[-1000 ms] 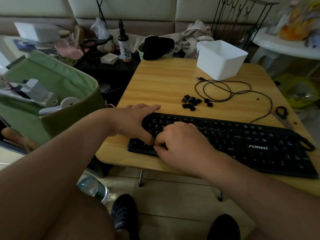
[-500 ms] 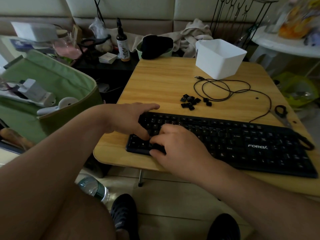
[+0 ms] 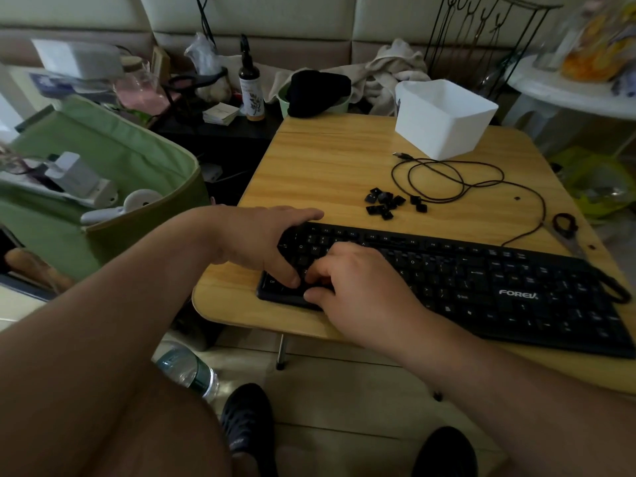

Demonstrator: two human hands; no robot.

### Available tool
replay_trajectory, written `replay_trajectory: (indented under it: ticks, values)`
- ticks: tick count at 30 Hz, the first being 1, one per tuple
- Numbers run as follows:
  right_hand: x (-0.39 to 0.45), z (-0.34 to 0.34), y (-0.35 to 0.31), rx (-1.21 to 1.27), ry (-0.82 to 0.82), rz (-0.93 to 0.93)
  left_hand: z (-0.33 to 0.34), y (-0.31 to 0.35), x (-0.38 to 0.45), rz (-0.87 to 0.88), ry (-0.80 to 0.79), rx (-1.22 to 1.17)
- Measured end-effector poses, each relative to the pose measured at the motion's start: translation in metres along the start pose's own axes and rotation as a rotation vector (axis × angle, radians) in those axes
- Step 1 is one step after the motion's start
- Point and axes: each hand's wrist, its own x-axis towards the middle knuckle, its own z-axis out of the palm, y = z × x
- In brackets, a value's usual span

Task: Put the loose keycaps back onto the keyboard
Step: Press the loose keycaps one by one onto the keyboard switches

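Both hands (image 3: 261, 242) (image 3: 361, 287) press at the keyboard's (image 3: 481, 284) left end, seemingly seating a cap (grip contents hidden); next, fetch from the loose keycaps (image 3: 385, 203).

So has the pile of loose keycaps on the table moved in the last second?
No. The loose keycaps lie just left of the cable loop, behind the keyboard, as before; only the camera shifted.

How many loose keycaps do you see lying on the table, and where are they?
About 9. A cluster of seven loose keycaps lies on the table behind the keyboard; two more sit to its right, touching the cable. They overlap, so some may be hidden.
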Motion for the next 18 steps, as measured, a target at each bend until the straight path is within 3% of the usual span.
replay_trajectory:
  ticks: [7, 12, 18]
  values:
    - [-0.001, -0.008, -0.001, -0.205, -0.043, -0.150, 0.000, 0.002, -0.002, 0.007, -0.008, -0.009]
    - [-0.002, 0.003, 0.001, -0.174, 0.066, -0.183, 0.002, 0.003, -0.003, 0.008, -0.005, -0.025]
    - [-0.002, 0.001, 0.000, -0.155, 0.057, -0.139, 0.004, 0.004, 0.000, 0.001, 0.011, -0.023]
